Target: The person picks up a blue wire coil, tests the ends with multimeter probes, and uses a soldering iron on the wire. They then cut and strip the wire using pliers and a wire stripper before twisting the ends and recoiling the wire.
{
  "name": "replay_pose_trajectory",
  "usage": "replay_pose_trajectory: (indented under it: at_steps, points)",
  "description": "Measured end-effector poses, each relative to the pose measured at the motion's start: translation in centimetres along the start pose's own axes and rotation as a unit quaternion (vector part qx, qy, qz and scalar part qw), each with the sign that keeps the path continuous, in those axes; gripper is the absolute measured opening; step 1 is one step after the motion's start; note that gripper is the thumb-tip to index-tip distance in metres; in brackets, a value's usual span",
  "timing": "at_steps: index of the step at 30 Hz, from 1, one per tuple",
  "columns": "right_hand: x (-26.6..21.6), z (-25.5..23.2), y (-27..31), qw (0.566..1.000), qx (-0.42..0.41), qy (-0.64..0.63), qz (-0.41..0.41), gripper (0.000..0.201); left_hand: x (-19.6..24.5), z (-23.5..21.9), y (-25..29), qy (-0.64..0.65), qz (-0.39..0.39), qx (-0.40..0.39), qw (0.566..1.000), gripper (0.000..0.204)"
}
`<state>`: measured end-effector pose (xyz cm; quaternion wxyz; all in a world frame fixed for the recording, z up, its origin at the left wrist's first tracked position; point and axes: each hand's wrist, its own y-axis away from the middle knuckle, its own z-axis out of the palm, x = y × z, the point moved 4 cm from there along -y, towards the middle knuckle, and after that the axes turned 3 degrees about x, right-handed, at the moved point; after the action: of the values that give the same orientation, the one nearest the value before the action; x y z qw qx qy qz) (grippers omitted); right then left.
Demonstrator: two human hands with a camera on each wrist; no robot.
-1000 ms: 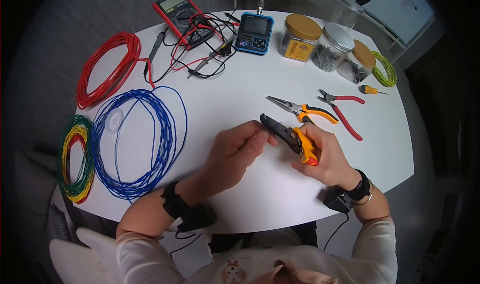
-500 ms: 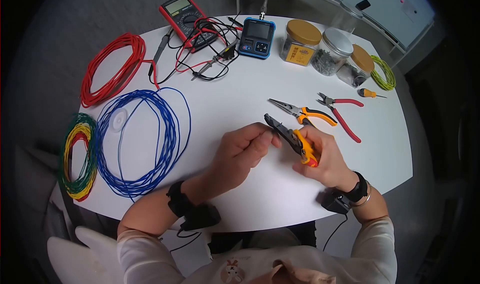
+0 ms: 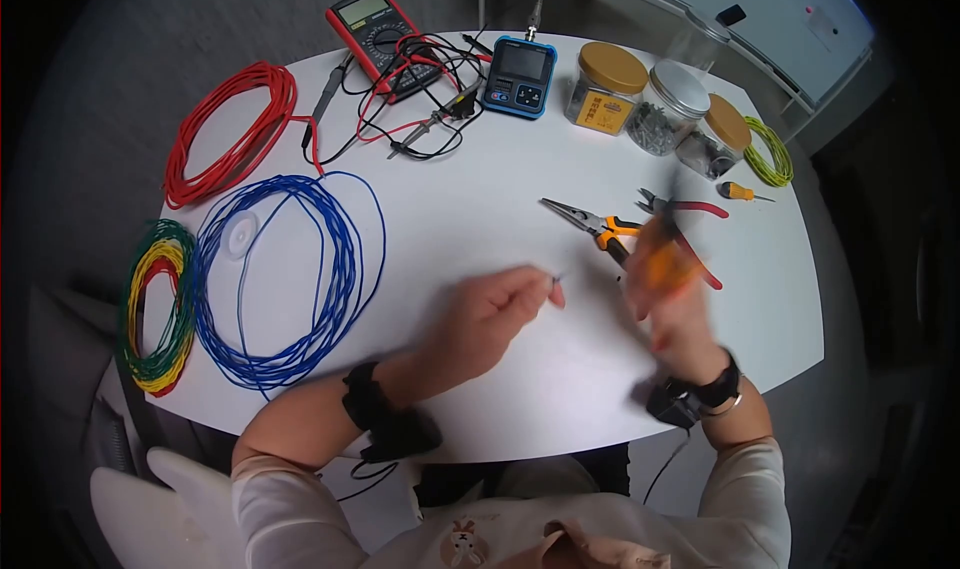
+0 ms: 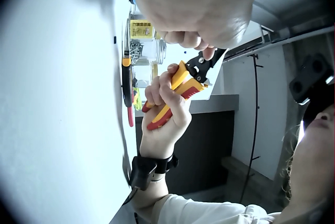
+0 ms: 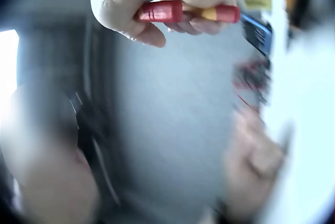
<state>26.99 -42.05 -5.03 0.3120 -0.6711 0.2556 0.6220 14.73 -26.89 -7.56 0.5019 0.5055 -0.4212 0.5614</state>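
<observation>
Over the middle of the table, my left hand pinches a short bit of blue wire between thumb and forefinger. Only its small tip shows; the fingers hide the rest. To the right, my right hand is raised and blurred, gripping wire strippers with yellow-and-red handles and black jaws. In the left wrist view, those jaws point up past the left hand's fingertips. The right wrist view shows the red handle ends inside the curled fingers. The strippers are apart from the wire in the head view.
Long-nose pliers and red-handled cutters lie beyond the right hand, near a small screwdriver. Coils of blue wire and red wire lie left. A multimeter, a blue tester and jars stand behind.
The right hand has lifted the wire strippers away from the left fingertips, up and to the right, and turned them. The left hand has shifted slightly right and still pinches the wire.
</observation>
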Motion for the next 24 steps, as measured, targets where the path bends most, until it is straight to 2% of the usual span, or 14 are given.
replay_pose_trajectory:
  at_steps: [1, 2, 3, 5, 6, 7, 10, 11, 13, 14, 15, 17, 20, 24]
  points:
    - [-2.1, -2.9, -0.6, 0.977, 0.053, -0.195, -0.06, 0.021, -0.9, 0.3, -0.1, -0.012, -0.027, -0.009, 1.0, 0.025]
    - [-5.6, -5.4, -1.8, 0.961, 0.064, -0.247, -0.106, 0.019, -0.1, 0.6, 0.0, -0.006, -0.008, -0.001, 1.0, 0.025]
    - [-6.5, -7.1, -1.3, 0.954, 0.106, -0.239, -0.149, 0.026, 0.1, 0.6, -0.2, -0.003, -0.003, 0.002, 1.0, 0.025]
    - [-5.2, -6.9, 0.0, 0.965, 0.158, -0.166, -0.128, 0.032, 0.2, 0.7, -0.6, -0.001, 0.008, 0.02, 1.0, 0.025]
    - [-4.0, -6.5, 0.3, 0.97, 0.149, -0.165, -0.102, 0.034, 0.2, 0.9, -0.8, 0.01, -0.002, 0.034, 0.999, 0.025]
    - [-3.4, -5.8, 0.4, 0.977, 0.124, -0.162, -0.062, 0.033, 0.4, 0.8, -1.0, 0.018, -0.014, 0.049, 0.999, 0.025]
    - [-3.4, -4.6, 0.2, 0.995, 0.064, -0.061, -0.038, 0.033, 0.2, 0.2, -1.1, 0.024, -0.044, 0.06, 0.997, 0.025]
    - [-2.6, -4.5, 0.4, 0.997, 0.042, -0.071, -0.001, 0.035, 0.2, 0.1, -1.2, 0.027, -0.041, 0.063, 0.997, 0.025]
    - [-1.5, -3.7, 0.3, 0.998, -0.002, -0.016, 0.057, 0.035, 0.1, 0.1, -1.2, 0.032, -0.041, 0.051, 0.997, 0.024]
    - [-1.6, -3.3, 0.1, 0.995, -0.041, 0.091, 0.02, 0.033, 0.1, 0.1, -1.2, 0.034, -0.042, 0.044, 0.998, 0.024]
    - [-2.0, -2.6, 0.1, 0.982, -0.086, 0.16, 0.045, 0.032, 0.2, 0.1, -1.2, 0.029, -0.036, 0.043, 0.998, 0.024]
    - [-0.9, -1.9, 0.2, 0.96, -0.132, 0.244, 0.027, 0.037, 0.1, 0.1, -1.1, 0.02, -0.03, 0.04, 0.999, 0.023]
    - [-0.9, -0.8, 0.4, 0.934, -0.133, 0.328, -0.053, 0.044, 0.0, 0.1, -1.0, 0.014, -0.024, 0.027, 0.999, 0.024]
    - [-0.3, -0.8, 0.3, 0.915, -0.124, 0.377, -0.068, 0.051, 0.0, 0.0, -0.8, 0.011, -0.004, 0.015, 1.0, 0.025]
